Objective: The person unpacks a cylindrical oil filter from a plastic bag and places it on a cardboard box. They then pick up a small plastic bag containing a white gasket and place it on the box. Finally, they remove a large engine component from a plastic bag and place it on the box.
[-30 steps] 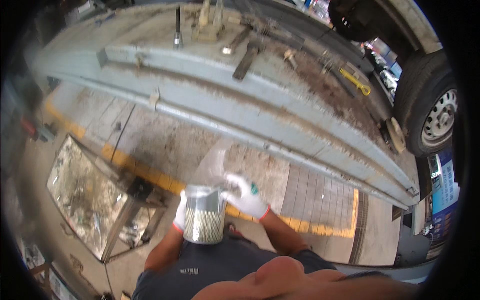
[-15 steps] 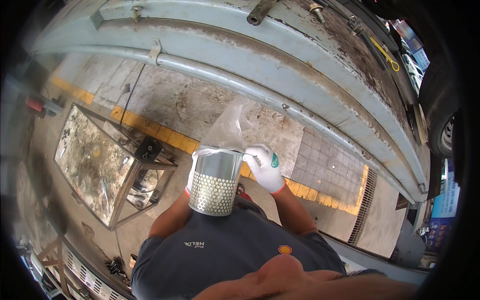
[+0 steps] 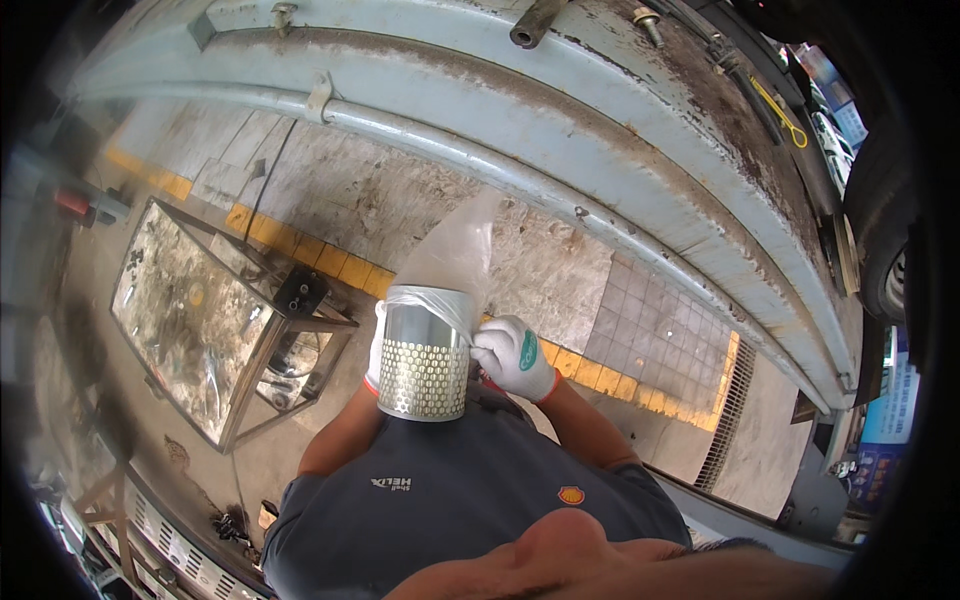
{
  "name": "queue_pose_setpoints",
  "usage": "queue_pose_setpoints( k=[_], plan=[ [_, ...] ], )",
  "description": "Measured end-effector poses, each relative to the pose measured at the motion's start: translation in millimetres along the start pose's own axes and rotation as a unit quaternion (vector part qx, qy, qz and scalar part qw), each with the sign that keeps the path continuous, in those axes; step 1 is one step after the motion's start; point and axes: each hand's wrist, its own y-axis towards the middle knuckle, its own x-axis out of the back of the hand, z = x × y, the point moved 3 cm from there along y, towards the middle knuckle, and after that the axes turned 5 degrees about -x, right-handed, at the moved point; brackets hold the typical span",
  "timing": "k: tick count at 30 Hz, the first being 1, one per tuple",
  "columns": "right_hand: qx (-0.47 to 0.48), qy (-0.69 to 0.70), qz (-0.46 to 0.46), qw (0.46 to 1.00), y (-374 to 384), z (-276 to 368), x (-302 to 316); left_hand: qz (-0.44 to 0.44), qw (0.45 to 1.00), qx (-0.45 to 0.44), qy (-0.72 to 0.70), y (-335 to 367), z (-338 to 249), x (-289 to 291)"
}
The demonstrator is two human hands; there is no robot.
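Observation:
In front of my chest is a cylindrical metal air filter [image 3: 424, 380], smooth near its far end and perforated with round holes lower down. A clear plastic bag [image 3: 455, 250] covers its far end, stands up loosely beyond it and runs down its right side. My left hand [image 3: 376, 350], in a white glove, supports the filter from its left side; most of its fingers are hidden behind the metal. Against the filter's right side, my gloved right hand [image 3: 514, 357] has its fingers bent in a pinch on the bag's edge.
A low metal-framed table [image 3: 185, 320] with a stained top stands at the left, a black block [image 3: 302, 290] at its corner. Ahead runs a long grey steel beam [image 3: 480, 165]. A floor grate [image 3: 727, 415] lies to the right, and a tyre [image 3: 885, 250] is at the far right.
My right hand has moved down and left along the filter, drawing the bag's edge lower on that side. The filter has shifted slightly left and the loose bag stretches out more.

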Motion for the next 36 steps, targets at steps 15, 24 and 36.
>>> queue_pose_setpoints(
  k=[15, 24, 36],
  plan=[
    [-0.160, -0.005, -0.058, 0.985, 29.0, 15.2, 13.4, -0.128, 0.929, 0.127, -0.324, 3.7, -47.7, -21.9],
    [-0.182, -0.025, -0.040, 0.982, 21.2, -14.0, -5.8, -0.209, 0.932, 0.102, -0.278, -1.2, 52.6, 61.9],
    [-0.233, 0.046, -0.053, 0.970, 49.1, -6.0, 17.2, -0.171, 0.982, 0.008, 0.083, 24.6, 8.2, 34.2]
  ],
)
